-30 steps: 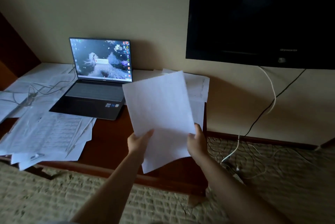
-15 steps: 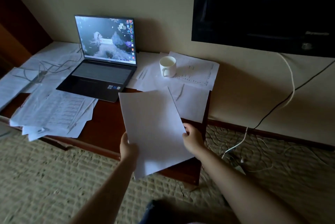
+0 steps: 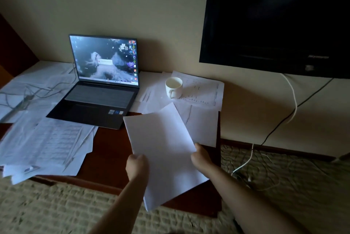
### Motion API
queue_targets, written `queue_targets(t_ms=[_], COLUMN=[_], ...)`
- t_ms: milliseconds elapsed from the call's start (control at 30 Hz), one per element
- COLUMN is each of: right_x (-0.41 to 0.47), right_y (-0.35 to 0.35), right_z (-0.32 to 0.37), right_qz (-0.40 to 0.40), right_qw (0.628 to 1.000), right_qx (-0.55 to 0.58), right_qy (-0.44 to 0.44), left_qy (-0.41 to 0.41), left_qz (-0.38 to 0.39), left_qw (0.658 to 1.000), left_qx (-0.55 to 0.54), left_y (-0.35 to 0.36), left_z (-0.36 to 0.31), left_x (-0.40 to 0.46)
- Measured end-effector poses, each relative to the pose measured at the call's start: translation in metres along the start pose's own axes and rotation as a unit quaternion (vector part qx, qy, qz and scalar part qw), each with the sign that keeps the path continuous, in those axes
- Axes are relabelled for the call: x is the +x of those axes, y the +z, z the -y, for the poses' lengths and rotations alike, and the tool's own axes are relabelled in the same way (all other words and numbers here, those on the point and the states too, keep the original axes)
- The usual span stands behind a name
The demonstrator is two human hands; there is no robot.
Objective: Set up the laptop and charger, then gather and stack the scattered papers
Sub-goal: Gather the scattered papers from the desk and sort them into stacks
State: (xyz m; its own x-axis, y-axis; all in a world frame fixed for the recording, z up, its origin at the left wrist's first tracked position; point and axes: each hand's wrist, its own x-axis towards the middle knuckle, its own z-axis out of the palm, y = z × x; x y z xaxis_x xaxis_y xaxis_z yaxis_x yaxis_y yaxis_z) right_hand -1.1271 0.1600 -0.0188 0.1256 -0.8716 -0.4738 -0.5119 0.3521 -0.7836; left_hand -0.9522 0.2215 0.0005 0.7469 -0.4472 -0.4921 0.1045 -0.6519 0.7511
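Papers (image 3: 166,150) sit at lower center above the table (image 3: 111,150), gripped by both hands: left hand (image 3: 136,165) and right hand (image 3: 201,158). Laptop (image 3: 100,85) stands open at center left; 1 cup (image 3: 173,87) sits to its right.

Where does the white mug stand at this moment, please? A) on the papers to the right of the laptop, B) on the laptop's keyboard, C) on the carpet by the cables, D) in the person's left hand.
A: the white mug stands on the loose papers just right of the open laptop, while both the left hand and the right hand hold a sheaf of paper.
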Motion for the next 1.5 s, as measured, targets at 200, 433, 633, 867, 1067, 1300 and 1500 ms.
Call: queue_targets(t_ms=[200,433,633,867,1067,1300,1500], right_x=[0.026,0.074,0.121,0.164,0.190,0.203,0.194], right_y=[-0.003,-0.034,-0.049,-0.013,0.011,0.033,0.065], right_z=[0.012,0.021,0.059,0.137,0.159,0.153,0.162], right_qz=[0.010,-0.055,-0.066,0.065,0.101,-0.007,0.075], right_qw=[0.997,0.991,0.996,0.973,0.916,0.974,0.983], right_qx=[-0.067,-0.123,-0.050,0.215,0.361,0.220,0.165], right_qy=[0.024,0.019,-0.027,0.059,0.144,0.042,-0.025], left_qy=[0.004,-0.017,-0.015,-0.007,0.009,0.037,-0.015], left_qz=[0.024,0.001,-0.038,-0.071,0.007,0.090,0.137], left_qw=[0.999,1.000,0.999,0.996,0.990,0.987,0.989], left_qx=[-0.044,-0.003,-0.017,0.059,0.140,0.129,0.062], left_y=[0.014,0.035,0.056,0.053,0.042,0.032,0.023], left_z=[-0.016,-0.034,-0.050,-0.057,-0.053,-0.044,-0.052], left_x=[0.026,0.041,0.047,0.074,0.095,0.118,0.121])
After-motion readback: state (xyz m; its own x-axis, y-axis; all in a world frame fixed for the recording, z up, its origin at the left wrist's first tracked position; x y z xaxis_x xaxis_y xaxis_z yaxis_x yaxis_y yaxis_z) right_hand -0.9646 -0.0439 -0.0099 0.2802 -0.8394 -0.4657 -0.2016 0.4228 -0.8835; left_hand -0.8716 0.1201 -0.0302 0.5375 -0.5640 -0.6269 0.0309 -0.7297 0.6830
